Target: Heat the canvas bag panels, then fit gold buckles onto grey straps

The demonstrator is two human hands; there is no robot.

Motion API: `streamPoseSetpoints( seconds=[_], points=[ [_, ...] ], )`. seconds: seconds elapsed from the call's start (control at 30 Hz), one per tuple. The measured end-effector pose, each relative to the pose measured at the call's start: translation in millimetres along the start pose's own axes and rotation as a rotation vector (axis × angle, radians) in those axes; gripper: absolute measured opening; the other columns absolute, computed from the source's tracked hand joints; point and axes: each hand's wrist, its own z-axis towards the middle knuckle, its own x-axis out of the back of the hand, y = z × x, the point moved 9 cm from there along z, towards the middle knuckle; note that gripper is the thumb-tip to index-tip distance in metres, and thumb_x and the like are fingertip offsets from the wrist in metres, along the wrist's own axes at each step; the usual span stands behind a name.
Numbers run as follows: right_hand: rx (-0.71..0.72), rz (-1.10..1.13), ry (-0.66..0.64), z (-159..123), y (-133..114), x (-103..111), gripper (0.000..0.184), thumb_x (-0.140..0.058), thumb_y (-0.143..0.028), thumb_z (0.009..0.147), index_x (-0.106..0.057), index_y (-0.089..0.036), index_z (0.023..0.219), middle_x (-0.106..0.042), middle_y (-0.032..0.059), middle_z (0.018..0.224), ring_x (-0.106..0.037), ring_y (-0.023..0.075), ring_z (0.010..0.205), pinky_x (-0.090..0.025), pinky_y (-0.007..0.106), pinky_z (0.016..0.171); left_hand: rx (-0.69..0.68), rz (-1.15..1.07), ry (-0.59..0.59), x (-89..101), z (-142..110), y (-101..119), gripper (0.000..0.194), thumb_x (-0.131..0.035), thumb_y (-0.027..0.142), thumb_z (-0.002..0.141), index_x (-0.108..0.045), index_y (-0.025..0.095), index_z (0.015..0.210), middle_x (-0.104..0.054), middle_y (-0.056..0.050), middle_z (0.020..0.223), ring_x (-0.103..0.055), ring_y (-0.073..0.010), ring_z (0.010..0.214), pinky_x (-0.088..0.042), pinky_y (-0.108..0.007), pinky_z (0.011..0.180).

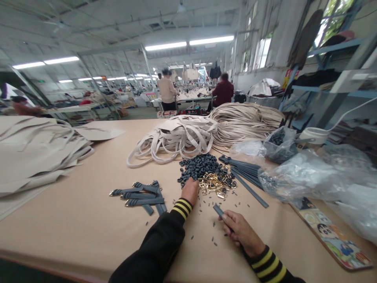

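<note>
My right hand point(243, 232) is closed around a short blue-grey strap point(218, 210), whose flat end sticks out past the thumb toward the upper left. At the near edge of a heap of small dark strap loops point(203, 165) is my left hand point(191, 190), its fingers curled together; whatever they pinch is hidden. Gold buckles point(216, 181) lie just right of that hand, against the loops. Several blue-grey straps with buckles fitted point(144, 195) are stacked to its left. Plain blue-grey straps point(246, 171) fan out to the right of the heap.
Pale fabric strips point(176, 137) and a long bundle of cords point(247, 120) lie behind the heap. Cream panels point(38, 157) cover the left side. Clear plastic bags point(306, 173) and a cartoon-printed board point(332, 234) are at right. Small dark bits dot the table point(97, 239). Two people stand farther back.
</note>
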Motion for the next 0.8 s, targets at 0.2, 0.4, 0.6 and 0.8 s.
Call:
streamPoseSetpoints(
  seconds=[0.2, 0.4, 0.6, 0.8],
  points=[
    [0.005, 0.031, 0.000, 0.8, -1.5, 1.6, 0.035, -0.045, -0.049, 0.079, -0.050, -0.015, 0.086, -0.041, -0.0088, 0.047, -0.022, 0.0016, 0.029, -0.020, 0.012, 0.025, 0.051, -0.170, -0.069, 7.4, -18.7, 4.9, 0.014, -0.044, 0.025, 0.079, -0.054, 0.016, 0.075, -0.053, -0.001, 0.064, -0.053, -0.0131, 0.060, -0.040, -0.024, 0.058],
    [0.101, 0.005, -0.019, 0.2, -9.8, -5.3, 0.028, -0.047, -0.040, 0.080, -0.052, -0.013, 0.074, -0.053, -0.0024, 0.056, -0.037, 0.0028, 0.035, -0.028, 0.014, 0.034, 0.263, -1.294, -0.328, -23.9, -92.5, 37.0, 0.028, -0.057, 0.039, 0.072, -0.048, 0.014, 0.082, -0.057, 0.000, 0.068, -0.054, -0.0077, 0.053, -0.038, -0.016, 0.046],
    [0.063, -0.184, -0.042, -5.8, -8.9, -14.6, 0.028, -0.044, -0.038, 0.081, -0.047, -0.016, 0.065, -0.045, -0.0057, 0.047, -0.031, 0.0031, 0.031, -0.021, 0.015, 0.030, 0.464, -1.527, -0.271, -45.6, -119.3, 32.0, 0.028, -0.058, 0.039, 0.072, -0.050, 0.012, 0.071, -0.053, 0.002, 0.057, -0.047, -0.0035, 0.047, -0.035, -0.012, 0.043],
    [0.033, -0.273, -0.021, -12.5, -8.3, -15.7, 0.028, -0.040, -0.035, 0.082, -0.044, -0.017, 0.061, -0.039, -0.0075, 0.042, -0.029, 0.0043, 0.030, -0.021, 0.017, 0.031, 0.380, -1.602, -0.250, -41.9, -120.6, 33.5, 0.020, -0.064, 0.027, 0.069, -0.052, 0.011, 0.072, -0.061, -0.002, 0.075, -0.055, -0.0069, 0.065, -0.044, -0.017, 0.063]
  ],
)
